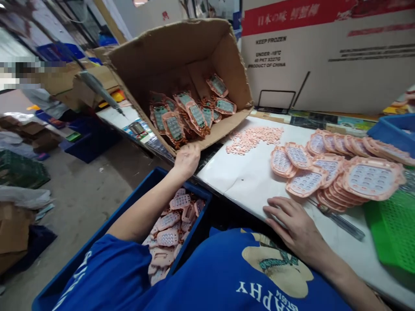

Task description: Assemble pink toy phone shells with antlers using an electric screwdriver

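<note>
My left hand (188,161) is closed on the near lower edge of a tilted cardboard box (220,129). Inside the box lie several pink, phone-shaped plastic pieces with green circuit boards (196,114). At the front edge of the white table, my right hand (290,218) lies with its fingers stretched out and holds nothing. Just beyond it are stacked pink keypad shells (306,181) with pale button panels. A screwdriver with a clear handle (346,225) lies right of that hand, its tip partly under the shells. Small pink bits (253,139) are spread on the table between box and shells.
Below my left arm stands a blue bin (126,203) of pink toy phones (168,220). A green basket (394,229) and a blue tray (395,129) flank the right side. An electric screwdriver (100,88) hangs left of the box. A person (45,97) is at far left.
</note>
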`<action>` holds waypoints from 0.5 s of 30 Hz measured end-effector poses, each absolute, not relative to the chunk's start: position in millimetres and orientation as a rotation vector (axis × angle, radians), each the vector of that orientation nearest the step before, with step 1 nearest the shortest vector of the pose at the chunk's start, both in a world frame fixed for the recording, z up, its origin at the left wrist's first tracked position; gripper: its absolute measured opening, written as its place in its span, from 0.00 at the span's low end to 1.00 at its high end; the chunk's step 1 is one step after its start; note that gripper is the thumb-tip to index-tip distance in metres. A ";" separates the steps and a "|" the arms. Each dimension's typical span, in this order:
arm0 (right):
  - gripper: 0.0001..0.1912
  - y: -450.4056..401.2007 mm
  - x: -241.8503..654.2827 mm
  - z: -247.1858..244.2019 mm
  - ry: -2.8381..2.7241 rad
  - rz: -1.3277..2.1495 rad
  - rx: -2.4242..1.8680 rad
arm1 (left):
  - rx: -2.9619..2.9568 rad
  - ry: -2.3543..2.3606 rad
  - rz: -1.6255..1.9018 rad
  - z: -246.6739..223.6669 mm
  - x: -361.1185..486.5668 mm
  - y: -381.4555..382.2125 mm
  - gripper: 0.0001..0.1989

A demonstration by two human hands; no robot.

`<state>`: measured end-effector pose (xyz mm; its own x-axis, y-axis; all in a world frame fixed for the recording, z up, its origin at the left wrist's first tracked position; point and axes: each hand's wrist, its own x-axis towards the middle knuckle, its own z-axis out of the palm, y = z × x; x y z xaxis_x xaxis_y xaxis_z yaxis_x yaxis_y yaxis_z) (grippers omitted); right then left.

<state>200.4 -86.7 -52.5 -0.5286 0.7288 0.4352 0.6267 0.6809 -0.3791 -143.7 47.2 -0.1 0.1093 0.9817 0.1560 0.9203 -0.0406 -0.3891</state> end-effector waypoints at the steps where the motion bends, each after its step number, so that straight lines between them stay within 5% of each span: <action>1: 0.09 -87.5 199.4 -50.9 -2.326 0.237 -1.050 | -2.015 -1.849 0.212 1.0 -143.2 47.6 0.22; 15: 0.09 -88.5 194.9 -40.4 -2.357 0.241 -1.078 | -2.039 -1.781 0.145 -12.2 -146.3 78.4 0.24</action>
<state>194.9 -88.5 -40.4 -0.5396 0.7442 0.3938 0.6492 0.6655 -0.3683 -146.3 78.4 -12.2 0.1707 0.9654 0.1969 0.9207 -0.0851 -0.3808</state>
